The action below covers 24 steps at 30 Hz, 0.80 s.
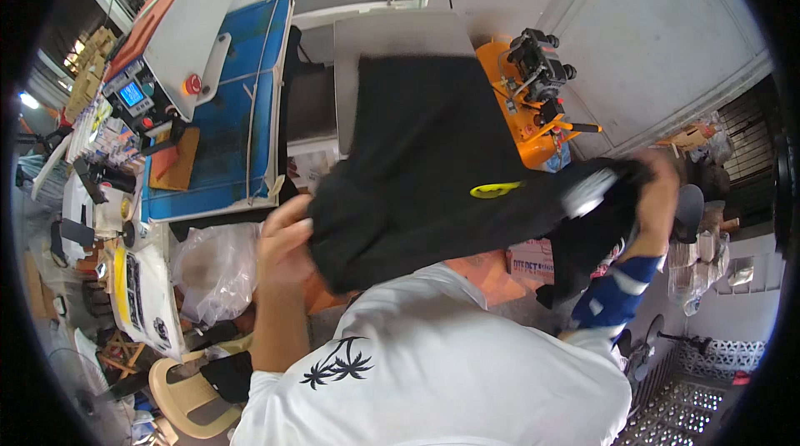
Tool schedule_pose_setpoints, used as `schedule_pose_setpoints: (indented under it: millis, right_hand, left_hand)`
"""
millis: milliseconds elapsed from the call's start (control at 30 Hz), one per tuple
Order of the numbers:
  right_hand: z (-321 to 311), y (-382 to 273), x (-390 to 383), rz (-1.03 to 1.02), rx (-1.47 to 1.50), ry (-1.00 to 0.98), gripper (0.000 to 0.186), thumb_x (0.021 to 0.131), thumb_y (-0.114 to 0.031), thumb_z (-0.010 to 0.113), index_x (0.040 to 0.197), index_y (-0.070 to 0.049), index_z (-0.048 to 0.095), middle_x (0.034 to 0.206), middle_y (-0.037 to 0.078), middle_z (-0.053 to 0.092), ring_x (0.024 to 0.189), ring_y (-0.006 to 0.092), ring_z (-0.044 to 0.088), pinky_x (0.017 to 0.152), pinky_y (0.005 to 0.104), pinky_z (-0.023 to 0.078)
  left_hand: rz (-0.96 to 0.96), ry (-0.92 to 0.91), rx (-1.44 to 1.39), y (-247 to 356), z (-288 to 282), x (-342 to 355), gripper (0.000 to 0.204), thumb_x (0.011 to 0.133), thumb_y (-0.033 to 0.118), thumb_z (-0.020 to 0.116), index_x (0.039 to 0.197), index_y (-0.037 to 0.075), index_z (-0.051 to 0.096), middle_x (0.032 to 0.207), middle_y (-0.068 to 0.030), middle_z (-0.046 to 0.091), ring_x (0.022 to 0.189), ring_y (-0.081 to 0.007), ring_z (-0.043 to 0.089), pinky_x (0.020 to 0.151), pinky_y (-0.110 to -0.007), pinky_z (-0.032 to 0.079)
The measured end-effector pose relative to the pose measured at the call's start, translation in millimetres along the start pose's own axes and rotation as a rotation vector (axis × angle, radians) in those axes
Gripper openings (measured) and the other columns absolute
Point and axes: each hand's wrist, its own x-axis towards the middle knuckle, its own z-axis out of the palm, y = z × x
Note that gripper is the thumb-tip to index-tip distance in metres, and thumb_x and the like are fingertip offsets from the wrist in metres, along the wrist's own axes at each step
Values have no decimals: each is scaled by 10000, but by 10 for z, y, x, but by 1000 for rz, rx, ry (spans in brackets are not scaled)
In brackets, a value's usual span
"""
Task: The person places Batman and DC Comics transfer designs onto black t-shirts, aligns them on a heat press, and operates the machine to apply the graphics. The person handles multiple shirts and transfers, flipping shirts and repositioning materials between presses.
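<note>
A black garment [417,138], with a small yellow marking and a blurred white patch, stretches between my two hands and partly lies over a grey flat board [350,29]. My left hand [285,234] grips its lower left corner, fingers curled over the fabric. My right hand [652,184], smeared by motion, holds the bunched right end of the fabric, part of which hangs down below it. My forearms reach in from the lower edge, the right one in a blue and white sleeve [612,292].
Left: a blue padded board [248,38], a control panel [133,96], a clear plastic bag [212,271] and a beige chair [175,396]. Right: an orange compressor [533,146] by a wall, stacked wrapped goods [696,267] and a crate [683,413]. A pink printed box [525,259] sits below the garment.
</note>
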Motion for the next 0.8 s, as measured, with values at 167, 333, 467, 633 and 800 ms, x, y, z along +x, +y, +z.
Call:
schedule_pose_setpoints:
  millis: [167, 333, 467, 633, 800]
  right_hand:
    - [-861, -949, 2249, -482, 404, 466, 321, 1009, -84, 514, 1256, 28, 686, 1080, 78, 735, 979, 147, 661, 870, 285, 518]
    - [-241, -1778, 4208, -518, -339, 220, 440, 993, -436, 661, 1149, -36, 759, 936, 96, 765, 857, 160, 665, 815, 335, 520]
    - [-706, -2266, 4272, -565, 191, 527, 454, 1006, -442, 664, 1153, -22, 752, 895, 56, 734, 858, 126, 640, 798, 315, 516]
    - [-1252, -1937, 3523, -828, 325, 364, 356, 1058, -280, 607, 1218, 30, 677, 1006, -29, 677, 868, 70, 587, 801, 224, 473]
    - [-262, -949, 2182, -845, 28, -130, 255, 886, -108, 563, 1040, -2, 737, 897, 81, 707, 873, 214, 652, 816, 342, 510]
  left_hand:
    - [496, 40, 181, 1302, 257, 826, 471, 1019, 125, 465, 1445, -75, 469, 1470, -243, 506, 1353, -351, 514, 1167, -509, 417]
    - [622, 256, 0, 1873, 1250, 2562, 415, 1052, 89, 413, 1427, -88, 420, 1456, -319, 479, 1417, -453, 426, 1221, -631, 305]
    - [936, 98, 32, 2170, 1226, 2606, 422, 1043, 90, 485, 1393, -137, 418, 1452, -326, 482, 1423, -446, 417, 1237, -623, 289]
    - [842, 90, 100, 2029, 1034, 1570, 436, 1028, 151, 550, 1388, -91, 508, 1385, -233, 593, 1326, -350, 550, 1185, -516, 376]
    - [581, 726, 334, 743, 217, 639, 500, 975, 221, 647, 1401, -14, 532, 1342, -136, 631, 1240, -252, 608, 1096, -388, 452]
